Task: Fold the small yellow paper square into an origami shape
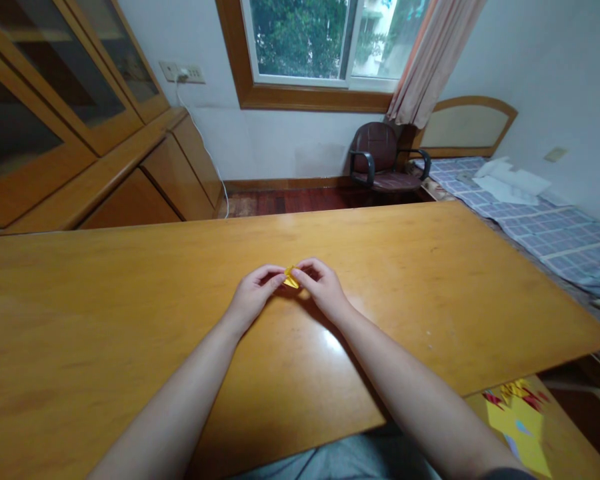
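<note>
A small piece of folded yellow paper (291,278) is held just above the wooden table (130,320), near the middle of the view. My left hand (256,291) pinches its left side between thumb and fingers. On the other side, my right hand (321,285) grips it with the thumb on top and the fingers curled behind. Both hands are closed on the paper, and the fingertips hide part of it. The finer folds are too small to make out.
Below the table's right front edge, a lower surface bears yellow paper sheets (517,427) and several small red and yellow folded pieces (517,393). A brown armchair (377,150) stands beyond the table, a bed (545,227) to the right, and a wooden cabinet (145,180) at left.
</note>
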### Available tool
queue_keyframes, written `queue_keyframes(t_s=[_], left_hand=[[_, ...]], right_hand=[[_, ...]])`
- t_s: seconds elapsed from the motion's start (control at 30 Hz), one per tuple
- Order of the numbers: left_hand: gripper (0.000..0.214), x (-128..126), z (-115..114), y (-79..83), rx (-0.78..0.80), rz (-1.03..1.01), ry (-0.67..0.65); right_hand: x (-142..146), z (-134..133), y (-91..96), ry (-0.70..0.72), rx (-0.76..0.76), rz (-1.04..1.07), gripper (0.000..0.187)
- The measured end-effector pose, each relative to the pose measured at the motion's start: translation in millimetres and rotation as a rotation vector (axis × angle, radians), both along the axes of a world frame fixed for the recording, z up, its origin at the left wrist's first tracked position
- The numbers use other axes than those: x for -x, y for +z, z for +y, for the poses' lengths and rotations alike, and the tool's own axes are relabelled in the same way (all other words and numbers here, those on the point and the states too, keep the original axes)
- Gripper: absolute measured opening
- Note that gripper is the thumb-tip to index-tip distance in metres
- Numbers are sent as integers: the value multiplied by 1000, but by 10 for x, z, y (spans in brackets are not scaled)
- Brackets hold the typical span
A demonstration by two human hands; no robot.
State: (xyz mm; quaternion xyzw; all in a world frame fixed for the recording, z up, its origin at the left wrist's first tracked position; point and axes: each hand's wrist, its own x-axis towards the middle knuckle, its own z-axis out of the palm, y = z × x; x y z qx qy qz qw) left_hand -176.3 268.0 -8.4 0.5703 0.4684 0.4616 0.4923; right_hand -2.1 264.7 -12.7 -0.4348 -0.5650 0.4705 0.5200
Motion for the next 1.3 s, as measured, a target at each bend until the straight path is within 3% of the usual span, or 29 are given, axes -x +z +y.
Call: queue_keyframes(t_s=[0.3,0.57,1.3], left_hand=[[32,22,15,-43,-21,33,9],[31,29,32,-42,27,-105,40],[39,-10,3,11,54,-63,-24]], right_hand=[[-9,23,-25,58,59,112,24],[-38,-6,35,165,93,239,34],[-32,3,-30,175,132,184,29]])
